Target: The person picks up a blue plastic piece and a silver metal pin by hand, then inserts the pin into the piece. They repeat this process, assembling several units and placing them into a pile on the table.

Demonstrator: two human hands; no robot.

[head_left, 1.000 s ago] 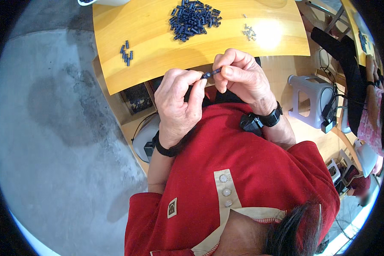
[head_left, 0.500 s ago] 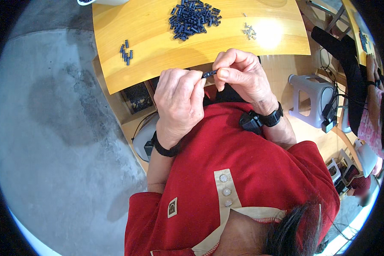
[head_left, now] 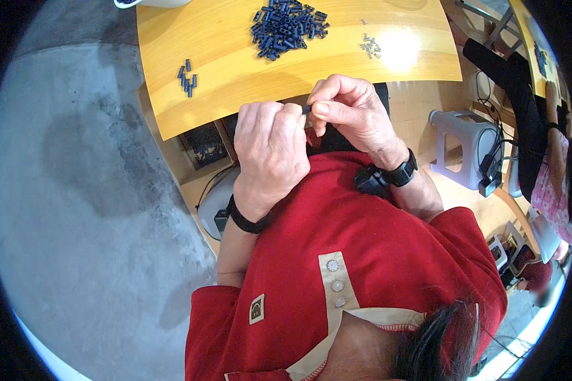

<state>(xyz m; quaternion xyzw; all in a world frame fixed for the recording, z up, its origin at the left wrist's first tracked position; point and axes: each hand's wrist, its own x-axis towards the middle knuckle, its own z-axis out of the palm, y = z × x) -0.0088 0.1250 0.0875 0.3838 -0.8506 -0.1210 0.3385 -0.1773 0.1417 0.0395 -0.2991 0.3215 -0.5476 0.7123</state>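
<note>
Between my two hands, just off the table's near edge, is a small black plastic part, mostly covered by fingers. My left hand is closed round its left end. On the other end, my right hand pinches with thumb and forefinger. Whether the right fingertips also hold a tiny piece is too small to tell. Beyond the hands lies a heap of small black plastic parts. A few like parts lie apart on the left. To the right is a scatter of tiny silvery metal pieces.
The yellow wooden table spans the far side. A white container shows at the top left. A pale plastic stool with black cables stands at the right. Beyond it, another person's arm rests at a second table.
My hands have drawn closer together, the right one shifting slightly left. Less of the black part shows between the fingers.
</note>
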